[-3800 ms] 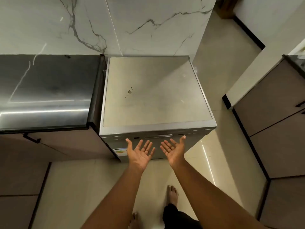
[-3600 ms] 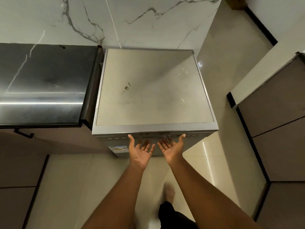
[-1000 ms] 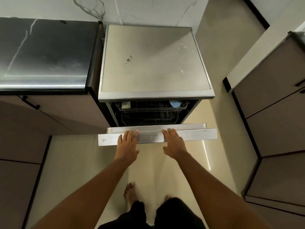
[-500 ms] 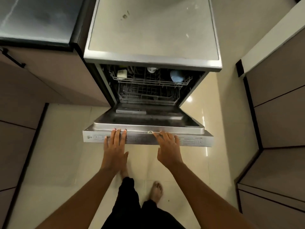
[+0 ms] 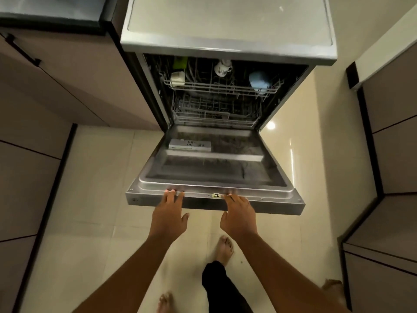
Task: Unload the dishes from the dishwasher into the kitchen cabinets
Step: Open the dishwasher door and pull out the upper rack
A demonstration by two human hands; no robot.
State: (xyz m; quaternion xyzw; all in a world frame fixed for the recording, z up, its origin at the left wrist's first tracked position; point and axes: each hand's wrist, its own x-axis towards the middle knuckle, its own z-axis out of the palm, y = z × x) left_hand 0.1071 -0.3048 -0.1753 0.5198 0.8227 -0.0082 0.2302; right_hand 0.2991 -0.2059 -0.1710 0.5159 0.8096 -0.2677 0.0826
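Dishwasher (image 5: 228, 26): at 12 o'clock, door (image 5: 212, 168) dropped nearly flat. Left hand (image 5: 169, 215): fingers straight, tips resting on the door's front edge, grasping nothing. Right hand (image 5: 239, 216): likewise, at 1 o'clock of the left. Upper rack (image 5: 221, 86): white cup (image 5: 223, 67), blue cup (image 5: 258, 81), cream item (image 5: 177, 78), green item (image 5: 180, 62).

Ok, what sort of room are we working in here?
Most likely a home kitchen: an open stainless-steel dishwasher with mugs in its wire upper rack, a dark glossy countertop beside it, and flat brown cabinet fronts over a tiled floor.
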